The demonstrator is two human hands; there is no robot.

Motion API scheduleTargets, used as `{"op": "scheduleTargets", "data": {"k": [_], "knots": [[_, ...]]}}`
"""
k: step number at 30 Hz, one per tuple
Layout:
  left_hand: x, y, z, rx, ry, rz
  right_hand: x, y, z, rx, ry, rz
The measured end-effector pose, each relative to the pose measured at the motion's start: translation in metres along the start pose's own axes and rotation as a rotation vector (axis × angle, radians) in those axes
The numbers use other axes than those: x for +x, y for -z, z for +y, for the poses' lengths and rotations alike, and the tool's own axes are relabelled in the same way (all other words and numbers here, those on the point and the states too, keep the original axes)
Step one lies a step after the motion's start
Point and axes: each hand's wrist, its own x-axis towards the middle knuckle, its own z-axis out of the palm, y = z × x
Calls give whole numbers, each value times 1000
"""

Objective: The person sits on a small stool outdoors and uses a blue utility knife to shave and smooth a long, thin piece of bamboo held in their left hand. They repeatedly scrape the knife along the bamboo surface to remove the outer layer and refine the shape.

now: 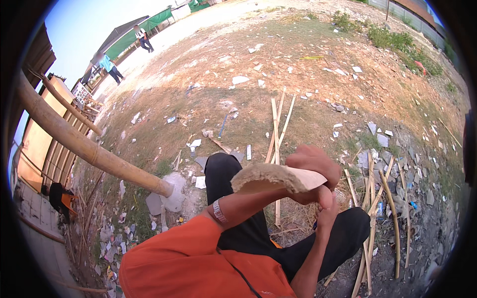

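A thick, curved split bamboo piece (268,180) with a rough, fibrous end points up toward me above my lap. My left hand (312,164), its wrist wearing a pale band (219,210), is closed round the piece near its far end; the piece partly hides the forearm and fingers. Just below and touching it, my right hand (326,212) is closed, fingers bent. A small dark bit shows beside the right hand, too little to name. My knees (221,171) in black trousers are bent on either side.
Long pale bamboo strips (276,129) lie ahead, with more strips and a stick (392,223) at right. A thick bamboo pole (99,154) stands close on the left. Broken tile and litter (382,140) cover the ground. Two people (143,38) are far off.
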Motion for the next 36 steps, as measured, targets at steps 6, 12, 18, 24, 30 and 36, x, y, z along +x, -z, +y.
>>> {"op": "scheduleTargets", "data": {"k": [6, 12, 18, 24, 30, 36], "knots": [[-13, 31, -4, -152, -8, 2, -8, -14, -10, -391, 326, 71], [-16, 31, -7, -111, 23, 48, -26, -39, -23, -432, 321, 87], [-23, 48, -3, -133, -5, 58, -12, -36, -17, -600, 323, 148], [-22, 49, -1, -189, -29, -65, -8, -30, -10, -653, 283, 130], [-21, 36, 0, -216, -16, -96, -13, -32, -28, -602, 359, 61], [-26, 44, 2, -204, -15, -54, 4, -30, -8, -681, 345, 149]]}}
